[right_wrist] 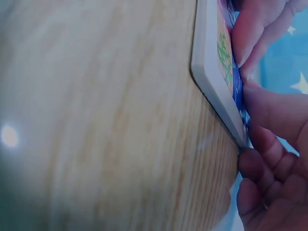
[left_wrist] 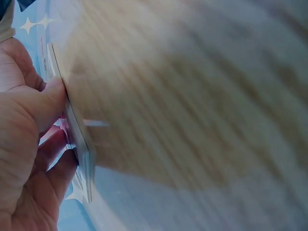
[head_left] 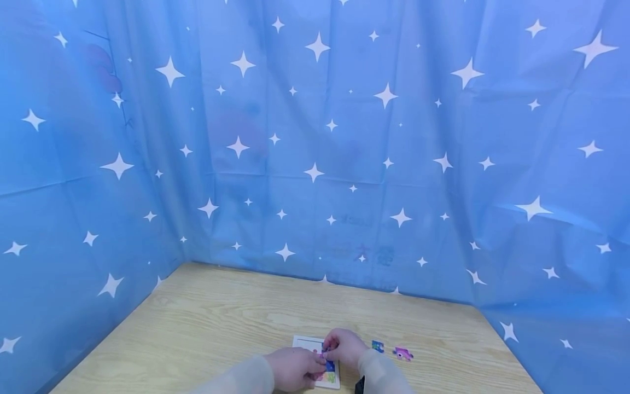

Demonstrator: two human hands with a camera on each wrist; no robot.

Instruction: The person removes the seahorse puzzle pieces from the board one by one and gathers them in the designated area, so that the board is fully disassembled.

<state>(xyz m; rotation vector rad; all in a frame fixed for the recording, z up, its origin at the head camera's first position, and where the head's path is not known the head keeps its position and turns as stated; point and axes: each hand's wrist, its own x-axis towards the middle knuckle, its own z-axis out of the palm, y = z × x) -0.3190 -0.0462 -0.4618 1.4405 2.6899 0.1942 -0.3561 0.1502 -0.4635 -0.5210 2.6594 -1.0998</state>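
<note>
A small jigsaw puzzle in a white frame (head_left: 337, 384) lies on the table, with blue, pink and green pieces in it. My left hand (head_left: 293, 369) is on its left part, fingertips resting on the pieces. In the left wrist view the thumb of that left hand (left_wrist: 21, 125) lies along the frame's edge. From the right, my right hand (head_left: 346, 349) bends over the far right corner. Its thumb and forefinger pinch a dark blue puzzle piece (right_wrist: 238, 91) at the frame, largely covered by the fingers.
Right of the frame lie two loose pieces, a blue-green puzzle piece (head_left: 377, 346) and a pink puzzle piece (head_left: 403, 354). A dark object (head_left: 360, 386) shows beside the right sleeve. The wooden table (head_left: 236, 312) ends at a blue curtain (head_left: 315, 137) with white stars.
</note>
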